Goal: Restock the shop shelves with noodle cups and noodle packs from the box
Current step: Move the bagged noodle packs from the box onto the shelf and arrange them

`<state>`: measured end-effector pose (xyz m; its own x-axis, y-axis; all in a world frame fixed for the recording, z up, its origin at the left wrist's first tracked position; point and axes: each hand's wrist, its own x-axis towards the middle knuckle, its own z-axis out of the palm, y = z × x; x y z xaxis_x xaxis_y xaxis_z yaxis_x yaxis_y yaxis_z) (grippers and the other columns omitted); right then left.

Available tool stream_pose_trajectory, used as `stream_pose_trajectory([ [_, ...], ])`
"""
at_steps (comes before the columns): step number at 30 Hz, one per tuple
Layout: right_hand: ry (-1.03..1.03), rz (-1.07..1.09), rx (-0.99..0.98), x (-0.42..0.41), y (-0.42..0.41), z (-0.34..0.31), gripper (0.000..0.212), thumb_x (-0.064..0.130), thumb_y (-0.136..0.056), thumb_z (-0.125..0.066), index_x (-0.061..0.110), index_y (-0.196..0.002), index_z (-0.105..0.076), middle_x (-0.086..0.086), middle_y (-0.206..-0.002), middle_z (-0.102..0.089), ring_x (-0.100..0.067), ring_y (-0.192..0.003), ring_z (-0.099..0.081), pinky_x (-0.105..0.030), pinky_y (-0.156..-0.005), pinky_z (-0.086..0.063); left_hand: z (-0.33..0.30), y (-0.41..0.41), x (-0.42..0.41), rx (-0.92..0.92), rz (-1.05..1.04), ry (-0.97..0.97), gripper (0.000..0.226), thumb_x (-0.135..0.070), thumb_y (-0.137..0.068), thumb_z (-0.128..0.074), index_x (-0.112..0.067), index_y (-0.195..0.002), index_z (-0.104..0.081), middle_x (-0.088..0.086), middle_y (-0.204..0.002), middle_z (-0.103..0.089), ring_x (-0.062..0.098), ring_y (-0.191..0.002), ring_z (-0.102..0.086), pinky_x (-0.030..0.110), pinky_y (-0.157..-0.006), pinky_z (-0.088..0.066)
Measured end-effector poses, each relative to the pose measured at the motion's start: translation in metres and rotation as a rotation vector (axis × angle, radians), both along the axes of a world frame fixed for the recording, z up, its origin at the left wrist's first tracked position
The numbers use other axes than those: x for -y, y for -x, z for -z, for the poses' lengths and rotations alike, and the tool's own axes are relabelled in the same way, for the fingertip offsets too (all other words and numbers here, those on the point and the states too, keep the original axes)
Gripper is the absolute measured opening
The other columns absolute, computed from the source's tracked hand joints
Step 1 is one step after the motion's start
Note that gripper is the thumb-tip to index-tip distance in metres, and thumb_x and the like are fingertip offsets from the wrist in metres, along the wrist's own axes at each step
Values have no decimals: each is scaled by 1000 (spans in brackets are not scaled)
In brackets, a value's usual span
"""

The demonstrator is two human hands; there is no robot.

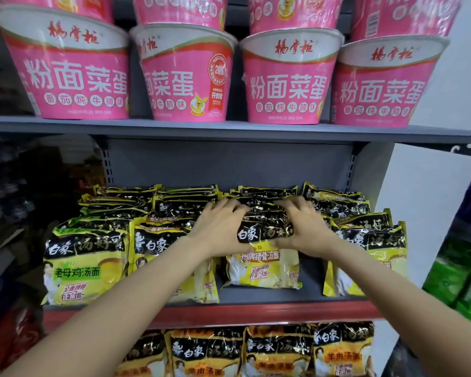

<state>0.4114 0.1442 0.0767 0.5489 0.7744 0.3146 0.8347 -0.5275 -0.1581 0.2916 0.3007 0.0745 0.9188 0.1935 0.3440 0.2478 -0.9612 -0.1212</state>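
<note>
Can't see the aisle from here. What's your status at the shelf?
Left hand and right hand both gripping top of one yellow noodle pack, third column, middle shelf. Pack upright, behind shelf front. Nothing blocking.

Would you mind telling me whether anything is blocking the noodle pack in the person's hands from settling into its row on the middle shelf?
Nothing visible blocks it. Both the left hand and right hand grip the top of the noodle pack, which already stands on the middle shelf, fronting its row, with bare shelf before it.
</note>
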Motion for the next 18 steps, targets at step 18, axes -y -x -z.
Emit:
stream_pose_trajectory([
  [18, 196, 118, -190, -104, -117, -12, 81, 70, -82, -42, 28, -147, -17, -2, -156, -20, -24, -142, -21, -38, -115, -22, -15, -132, -107, -116, 50, 407, 42, -14, -98, -43, -12, -140, -39, 8, -149, -34, 23, -136, -34, 28, -109, -26],
])
